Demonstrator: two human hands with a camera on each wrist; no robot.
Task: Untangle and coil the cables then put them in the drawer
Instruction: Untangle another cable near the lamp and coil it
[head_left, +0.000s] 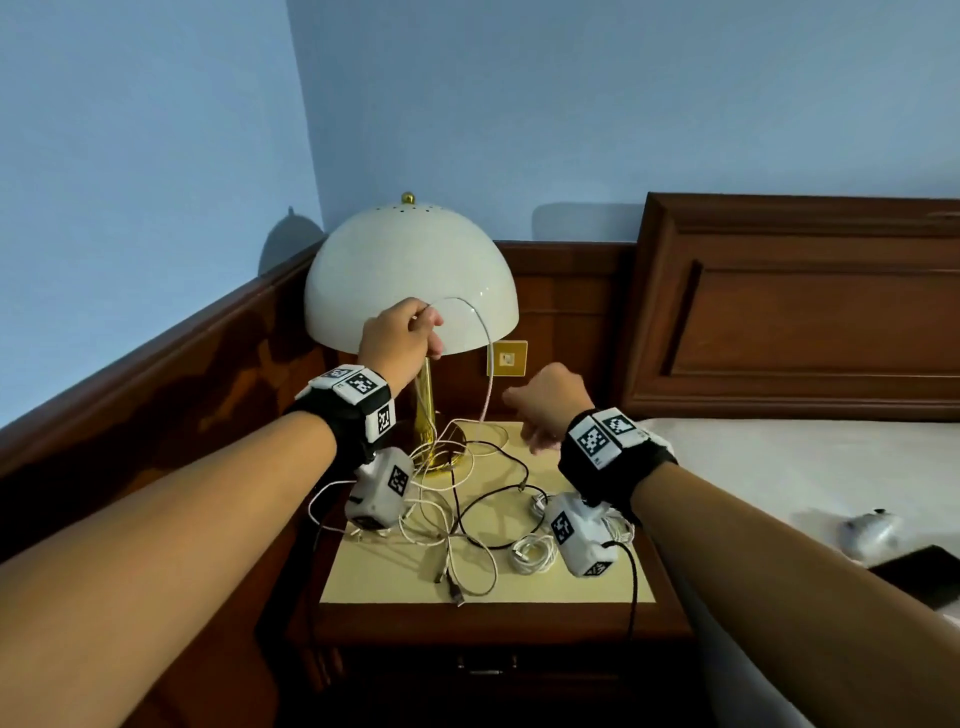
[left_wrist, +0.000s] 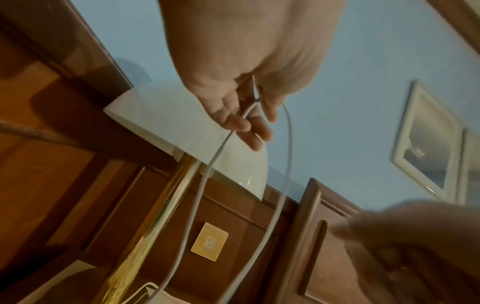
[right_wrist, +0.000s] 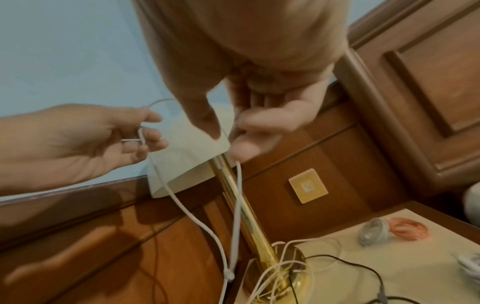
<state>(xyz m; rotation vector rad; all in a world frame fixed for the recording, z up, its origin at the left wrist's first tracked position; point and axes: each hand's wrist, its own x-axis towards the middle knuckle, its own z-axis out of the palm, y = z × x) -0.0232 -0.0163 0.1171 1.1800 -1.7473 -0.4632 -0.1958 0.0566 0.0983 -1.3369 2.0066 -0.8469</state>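
nightstand (head_left: 363, 582) carrying a tangle of cables (head_left: 467, 525) round the lamp (head_left: 410, 275) base | left hand (head_left: 400, 338) pinching a white cable (head_left: 485, 332), looping down to the tangle | right hand (head_left: 550, 405) curling loosely beside it, grip unclear

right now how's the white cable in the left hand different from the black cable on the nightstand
The white cable is lifted, arching from the left hand, which pinches it in front of the lamp shade; the black cable lies untouched on the nightstand. The white one hangs in long strands; the black one loops flat. Both run into the same tangle near the lamp's base.
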